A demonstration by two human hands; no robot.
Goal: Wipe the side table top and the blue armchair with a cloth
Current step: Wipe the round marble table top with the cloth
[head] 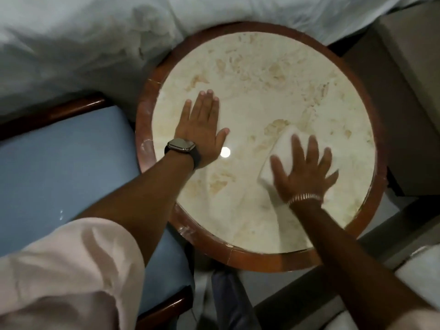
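The side table top [273,75], round, pale marbled stone inside a reddish wood rim, was seen filling the centre of the view. A folded white cloth [281,151] was pressed flat against it at about four o'clock from the top's centre by the right hand [307,172], whose fingers were spread open over the cloth, not curled around it. The left hand [202,125] was laid palm down on the stone at about nine o'clock, fingers extended and close together, nothing held. A dark watch [182,147] was worn on that wrist. The blue armchair [66,167] was found beside the table, at nine o'clock.
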